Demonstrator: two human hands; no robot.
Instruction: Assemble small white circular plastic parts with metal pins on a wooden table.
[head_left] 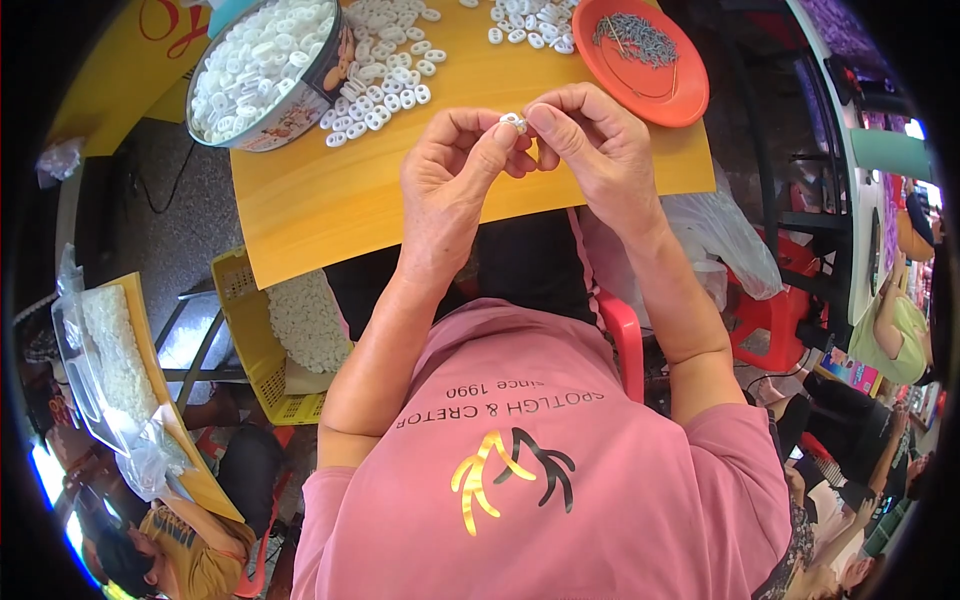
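Above the near part of the yellow tabletop (330, 215), my two hands meet at the fingertips. My left hand (458, 165) pinches a small white oval plastic piece (513, 121) between thumb and fingers. Thumb and fingers of my right hand (597, 140) are pressed together right beside that piece; what lies between them is too small to make out. Loose white oval pieces with two holes (375, 110) spread over the table beyond my left hand. Past my right hand is an orange-red plate (640, 100) with many small grey pins (640, 42) on it.
A round tin (320, 85) heaped with white pieces stands at the table's left. Below it on the floor is a yellow crate (240, 300) of white pieces. Red plastic stools (775, 315) and a clear plastic bag (725, 240) are to the right. Other people sit nearby.
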